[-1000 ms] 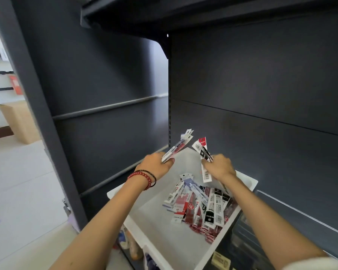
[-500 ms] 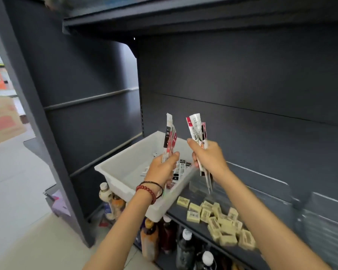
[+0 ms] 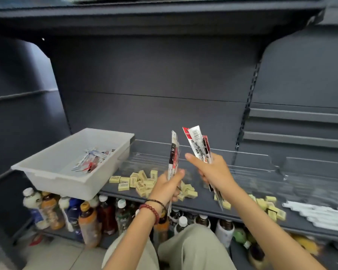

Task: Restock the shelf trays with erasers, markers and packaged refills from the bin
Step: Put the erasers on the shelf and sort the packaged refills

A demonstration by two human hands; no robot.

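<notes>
A: The left hand (image 3: 169,187) — what has it got?
B: A bundle of refill packets (image 3: 174,152). The fingers curl round its lower end and it stands nearly upright. Two bracelets (image 3: 153,207) sit on that wrist.
A: And the right hand (image 3: 213,172)?
B: It grips a second bundle (image 3: 197,141), which leans left at the top, with the thumb stretched out to the left. The two bundles are close but apart.
A: Where is the bin (image 3: 70,185)?
B: At the left end of the shelf (image 3: 203,210), with its near corner hanging over the edge. More packets (image 3: 94,159) lie in a loose heap inside, toward the back.
A: Anything on the shelf itself?
B: Small yellowish erasers (image 3: 139,181) lie scattered around the hands, and another cluster (image 3: 269,207) sits further right. A clear divider (image 3: 248,162) stands behind them. At the far right are white items (image 3: 316,213) — too blurred to name.
A: Below?
B: Bottles (image 3: 86,217) crowd the lower shelf.
</notes>
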